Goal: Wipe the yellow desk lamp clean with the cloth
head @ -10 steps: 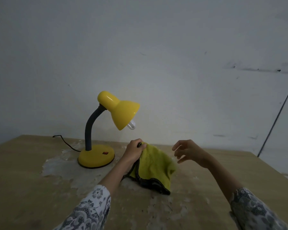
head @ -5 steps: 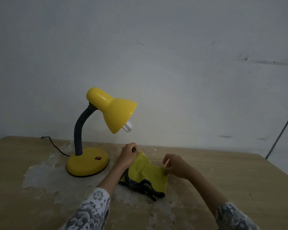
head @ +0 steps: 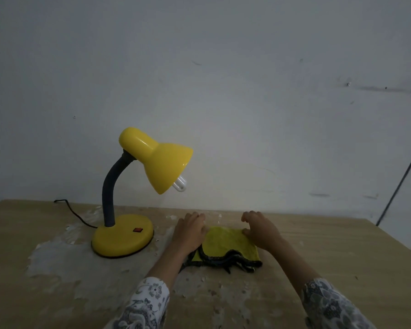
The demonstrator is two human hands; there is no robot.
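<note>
The yellow desk lamp (head: 163,162) stands at the left on a round yellow base (head: 122,236) with a red switch; its dark bendy neck holds the shade tilted down to the right, with a white bulb showing. To the right of the base, a yellow cloth (head: 226,244) with a dark hem lies flat on the table. My left hand (head: 190,231) has its fingers curled on the cloth's far left corner. My right hand (head: 259,230) grips the far right corner. Both hands are clear of the lamp.
The wooden table (head: 342,269) has a worn, pale peeling patch (head: 64,262) around the lamp. A black cord (head: 76,213) runs from the base to the back left. A grey wall (head: 247,91) stands close behind. The table's right edge slants away at the right.
The cloth, held up by my left hand a second ago, now lies spread flat on the table. My right hand came in and took its right corner. The view tilted down a little.
</note>
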